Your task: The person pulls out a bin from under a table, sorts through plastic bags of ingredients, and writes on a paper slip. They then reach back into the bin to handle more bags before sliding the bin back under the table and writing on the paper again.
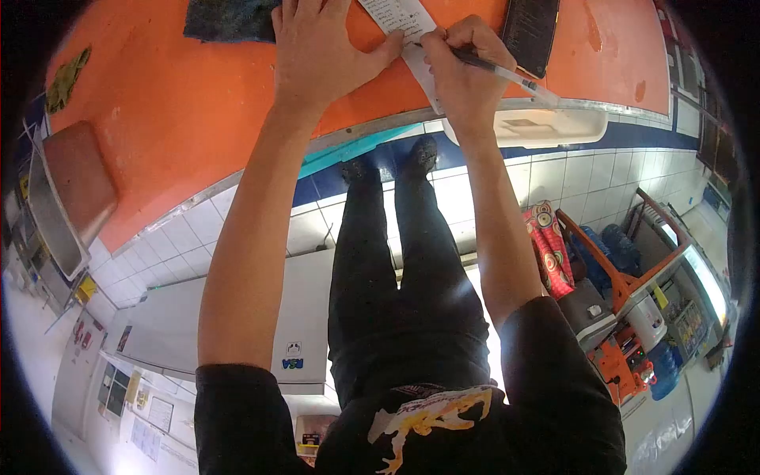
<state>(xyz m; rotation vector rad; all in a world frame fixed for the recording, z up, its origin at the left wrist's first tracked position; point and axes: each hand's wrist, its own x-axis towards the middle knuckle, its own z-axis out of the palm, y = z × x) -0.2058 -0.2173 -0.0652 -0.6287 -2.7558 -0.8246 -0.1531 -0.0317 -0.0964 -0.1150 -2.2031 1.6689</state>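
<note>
A narrow white paper strip [423, 73] with handwritten lines lies on the orange tabletop [198, 103], its lower end reaching the metal edge. My right hand [473, 71] is closed around a clear pen [507, 74] with a dark front part, its tip at the paper. Spread on the table is my left hand [321, 59], thumb touching the paper's left side and fingertips cut off by the upper frame edge. A dark phone-like object [530, 36] lies just right of my right hand. Left of my left hand is a dark folded cloth [229, 20].
A green cloth [67, 81] lies at the table's far left, above a metal tray [55, 210]. Below the table edge show a white plastic container [546, 128] and a teal panel [356, 149]. An orange-framed rack [633, 277] and blue water bottles [621, 249] stand at lower right.
</note>
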